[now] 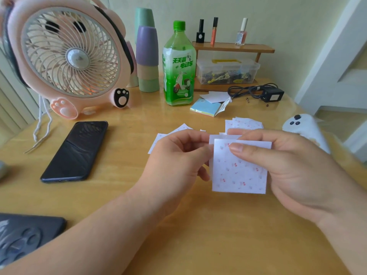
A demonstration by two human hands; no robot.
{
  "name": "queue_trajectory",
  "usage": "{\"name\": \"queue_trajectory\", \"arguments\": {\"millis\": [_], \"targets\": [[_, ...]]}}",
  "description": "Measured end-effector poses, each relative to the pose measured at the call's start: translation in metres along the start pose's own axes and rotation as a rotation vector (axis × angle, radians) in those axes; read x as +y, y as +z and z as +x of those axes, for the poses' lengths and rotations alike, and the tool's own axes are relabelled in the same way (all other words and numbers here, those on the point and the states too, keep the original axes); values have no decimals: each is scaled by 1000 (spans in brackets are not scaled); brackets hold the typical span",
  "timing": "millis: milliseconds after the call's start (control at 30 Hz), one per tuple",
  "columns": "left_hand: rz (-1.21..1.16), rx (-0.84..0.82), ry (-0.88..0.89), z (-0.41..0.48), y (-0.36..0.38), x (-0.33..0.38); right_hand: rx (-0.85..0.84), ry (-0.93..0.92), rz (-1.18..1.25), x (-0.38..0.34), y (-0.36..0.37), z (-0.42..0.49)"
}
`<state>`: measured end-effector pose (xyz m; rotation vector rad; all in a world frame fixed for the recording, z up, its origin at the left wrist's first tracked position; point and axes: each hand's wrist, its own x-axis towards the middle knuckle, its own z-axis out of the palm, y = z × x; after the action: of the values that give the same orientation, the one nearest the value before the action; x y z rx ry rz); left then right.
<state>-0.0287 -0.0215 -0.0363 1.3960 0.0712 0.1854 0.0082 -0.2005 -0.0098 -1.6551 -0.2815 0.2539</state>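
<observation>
A square white paper sheet with small red cherry prints (239,171) is held upright above the wooden table (111,195). My left hand (178,153) pinches its left edge. My right hand (284,161) grips the top right, thumb across the front and fingers behind. More sheets of the same printed paper lie on the table behind my hands: one stack (245,123) at the right, loose sheets (166,135) at the left, partly hidden by my left hand.
A black phone (76,150) lies left of my hands, and a dark case (23,235) lies near the front left edge. Behind stand a pink fan (65,54), stacked cups (148,56), a green bottle (178,66), coloured note paper (206,108), a clear box (226,71), a charger (272,95) and a white toy (305,128).
</observation>
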Motion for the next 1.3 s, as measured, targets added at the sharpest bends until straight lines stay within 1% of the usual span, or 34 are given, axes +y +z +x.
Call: {"name": "queue_trajectory", "arguments": {"millis": [67,100,200,400,500,600,933,1100,1300], "targets": [[29,-17,8,-1,0,1,-108,102,121,-1,2,-2],[43,-23,15,-1,0,1,-123,137,161,-2,3,-3],[46,-50,28,-1,-1,-1,-113,163,224,-2,4,-1],[-68,-149,59,0,-4,3,-95,173,321,-5,3,-1],[-80,-197,74,-2,-5,5,-84,182,341,-8,3,-3],[-64,-236,96,-4,-6,5,-119,184,356,-8,2,-4],[-48,-215,123,-6,-3,6,-100,199,336,-9,4,-4],[-20,-218,140,-6,-3,5,-131,202,342,-10,4,-4],[-40,-228,150,-6,-3,4,-110,222,367,-7,3,-2]]}}
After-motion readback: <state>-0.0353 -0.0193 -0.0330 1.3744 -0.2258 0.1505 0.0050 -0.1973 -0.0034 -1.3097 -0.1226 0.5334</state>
